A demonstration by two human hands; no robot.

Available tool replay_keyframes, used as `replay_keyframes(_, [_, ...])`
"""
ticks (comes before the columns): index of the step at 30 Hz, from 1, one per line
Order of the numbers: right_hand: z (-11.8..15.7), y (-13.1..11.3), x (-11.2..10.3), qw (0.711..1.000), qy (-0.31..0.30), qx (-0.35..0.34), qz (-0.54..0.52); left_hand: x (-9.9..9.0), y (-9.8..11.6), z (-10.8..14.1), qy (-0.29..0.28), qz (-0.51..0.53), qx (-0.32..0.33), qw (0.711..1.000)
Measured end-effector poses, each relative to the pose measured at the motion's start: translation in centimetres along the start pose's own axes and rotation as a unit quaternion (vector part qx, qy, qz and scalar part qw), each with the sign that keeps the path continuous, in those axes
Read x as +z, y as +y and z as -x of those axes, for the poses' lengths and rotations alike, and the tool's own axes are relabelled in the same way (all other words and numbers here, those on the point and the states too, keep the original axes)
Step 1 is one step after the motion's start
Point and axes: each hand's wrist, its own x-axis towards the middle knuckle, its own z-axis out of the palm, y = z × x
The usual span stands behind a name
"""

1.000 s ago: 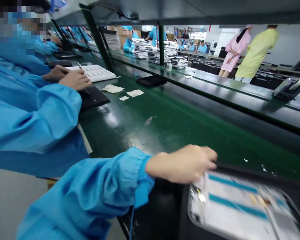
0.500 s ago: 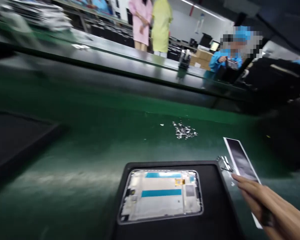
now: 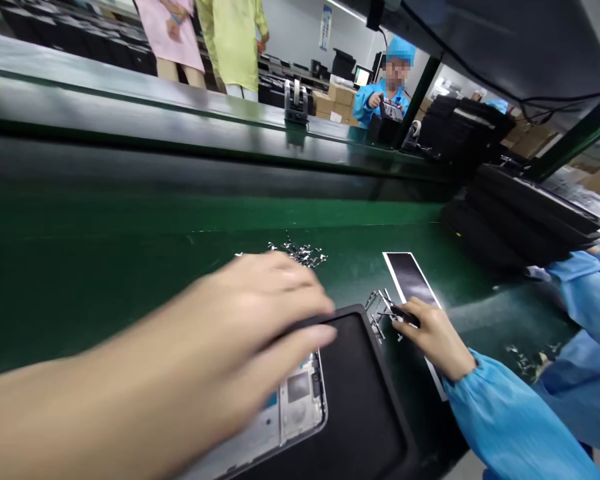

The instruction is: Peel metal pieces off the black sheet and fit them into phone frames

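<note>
My left hand, slightly blurred, reaches across the black tray, with fingers and thumb apart and nothing seen between them. Beneath it lies a silver phone or tablet frame, its left part covered by my hand and forearm. My right hand, in a blue sleeve, is closed on dark tweezers. Their tips point left at a cluster of small black-and-white strips beside the tray's upper right corner. A long white-edged dark sheet lies partly under my right hand.
Small black-and-white pieces are heaped on the green table. Black trays are stacked at right, near a co-worker's blue sleeve. A raised shelf with a tape dispenser runs across the back.
My left hand has come in from the left over the tray and frame. My right hand has moved onto the strips with the tweezers. The view has swung right.
</note>
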Motion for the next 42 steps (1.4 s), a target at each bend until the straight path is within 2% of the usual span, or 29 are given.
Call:
replay_keyframes(1, [-0.2,0.0,0.3,1.000,-0.013,0.007,-0.004,0.8,1.1,-1.9,-0.077,0.016,0.010,0.997])
replay_keyframes(3, [-0.5,0.0,0.9,0.999,-0.028,0.017,-0.019,2.8,2.6,-5.4,-0.154,0.001,-0.050,0.987])
replay_keyframes(6, [-0.6,-0.1,1.5,0.998,-0.026,0.023,-0.050,5.8,2.9,-8.4,-0.174,-0.024,-0.100,0.979])
replay_keyframes(10, [-0.4,0.1,1.4,0.994,0.011,0.024,-0.106,8.5,1.8,-9.0,-0.201,-0.048,-0.111,0.972])
replay_keyframes(16, [0.4,0.8,0.1,0.972,0.097,0.056,-0.206,11.9,1.9,-9.8,-0.267,-0.082,-0.024,0.960])
replay_keyframes(20, [1.4,1.1,-0.4,0.958,0.122,0.080,-0.247,13.9,1.7,-10.6,-0.300,-0.089,-0.023,0.949])
replay_keyframes(23, [2.0,1.4,-0.2,0.951,0.125,0.093,-0.266,14.3,1.5,-10.7,-0.320,-0.083,-0.035,0.943])
replay_keyframes(27, [2.3,1.8,0.1,0.943,0.118,0.110,-0.290,13.2,2.0,-10.5,-0.316,-0.053,-0.047,0.946])
replay_keyframes(32, [2.1,2.0,0.5,0.932,0.098,0.110,-0.332,12.1,2.3,-10.5,-0.297,0.072,-0.090,0.948])
replay_keyframes(38, [1.5,1.4,0.8,0.921,0.066,0.063,-0.380,11.7,1.9,-10.5,-0.279,0.240,-0.176,0.913])
replay_keyframes(42, [1.3,1.1,0.4,0.908,0.050,0.055,-0.412,11.1,1.8,-10.6,-0.274,0.310,-0.205,0.887])
